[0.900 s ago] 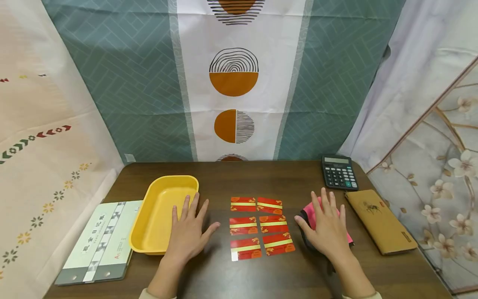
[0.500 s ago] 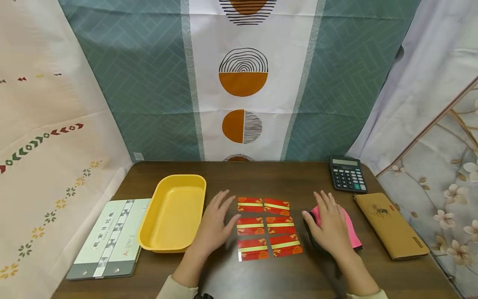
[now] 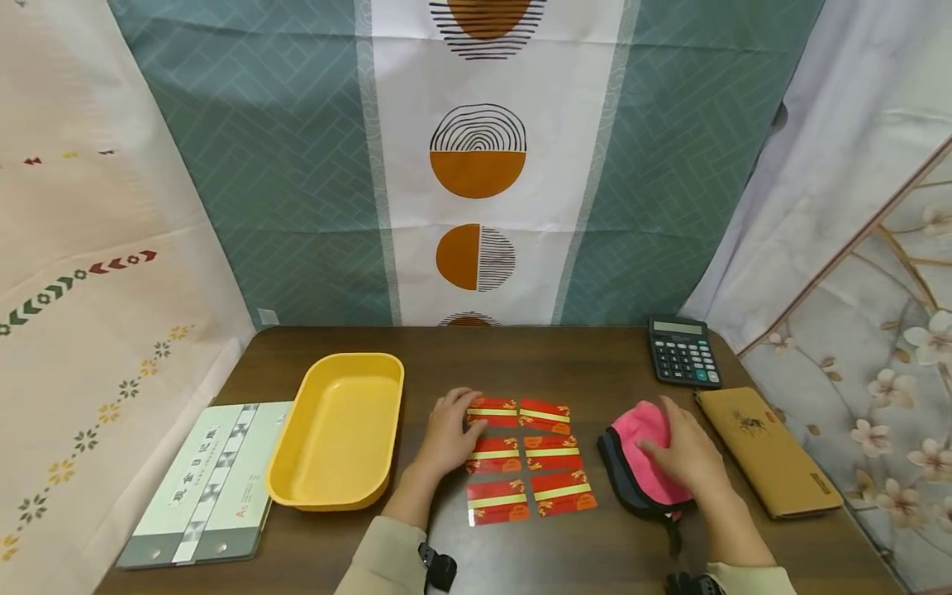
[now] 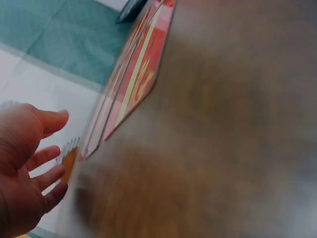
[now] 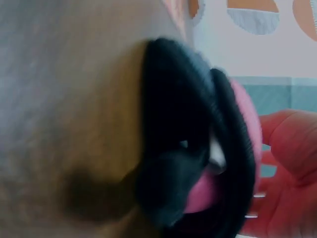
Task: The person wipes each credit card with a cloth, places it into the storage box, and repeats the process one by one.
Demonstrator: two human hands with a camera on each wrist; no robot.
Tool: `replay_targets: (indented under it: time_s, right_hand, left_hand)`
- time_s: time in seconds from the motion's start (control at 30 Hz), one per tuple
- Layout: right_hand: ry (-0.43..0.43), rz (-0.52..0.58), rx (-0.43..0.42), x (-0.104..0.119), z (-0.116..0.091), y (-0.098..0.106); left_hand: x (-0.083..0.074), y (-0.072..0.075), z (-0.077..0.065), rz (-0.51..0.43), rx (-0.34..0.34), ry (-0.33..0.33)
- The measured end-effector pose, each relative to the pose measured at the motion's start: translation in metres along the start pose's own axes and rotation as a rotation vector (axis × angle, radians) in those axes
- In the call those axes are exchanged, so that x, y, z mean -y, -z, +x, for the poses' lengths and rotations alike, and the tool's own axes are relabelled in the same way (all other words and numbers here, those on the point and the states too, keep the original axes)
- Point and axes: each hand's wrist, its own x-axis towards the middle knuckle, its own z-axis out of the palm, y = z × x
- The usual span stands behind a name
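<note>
Several red cards with a yellow stripe (image 3: 494,502) lie in two columns at mid-table in the head view. My left hand (image 3: 449,436) is at the left edge of the upper left card, fingers loosely bent. In the left wrist view, that hand (image 4: 25,168) shows nothing between thumb and fingers. On the right, a pink and black pouch (image 3: 645,434) rests on the table. My right hand (image 3: 687,450) lies along its right side, the thumb over the pink fabric. The right wrist view has the pouch (image 5: 173,99) large in front, with the relaxed fingers (image 5: 270,206) partly hidden behind it.
A yellow tray (image 3: 338,438) stands left of the cards, beside a pale green account book (image 3: 204,479). At the right lie a black calculator (image 3: 684,351) and a tan zipped wallet (image 3: 769,450). Patterned curtains (image 3: 483,182) hang behind the table (image 3: 521,351).
My left hand has moved right, from over the yellow tray to the upper left card. My right hand has shifted from above the pouch to its right side, uncovering more pink.
</note>
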Motion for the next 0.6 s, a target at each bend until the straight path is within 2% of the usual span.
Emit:
replay_targets:
  time_s: [0.07,0.13,0.3,0.47,0.6]
  right_hand:
    - [-0.052,0.002,0.085,-0.006,0.003,-0.004]
    - [-0.089,0.017,0.131,-0.011,0.007,-0.007]
    - [-0.113,0.031,0.169,-0.018,0.017,-0.009]
    - [-0.105,0.034,0.185,-0.022,0.021,-0.006]
    - [-0.109,0.041,0.197,-0.025,0.022,-0.007]
  left_hand:
    - [0.006,-0.001,0.002,0.016,0.023,0.033]
    - [0.011,-0.001,0.002,0.033,0.055,0.062]
    - [0.017,-0.002,0.003,0.072,0.094,0.071]
    - [0.017,-0.002,0.006,0.080,0.066,0.051]
    - [0.016,-0.003,0.009,0.053,0.055,0.067]
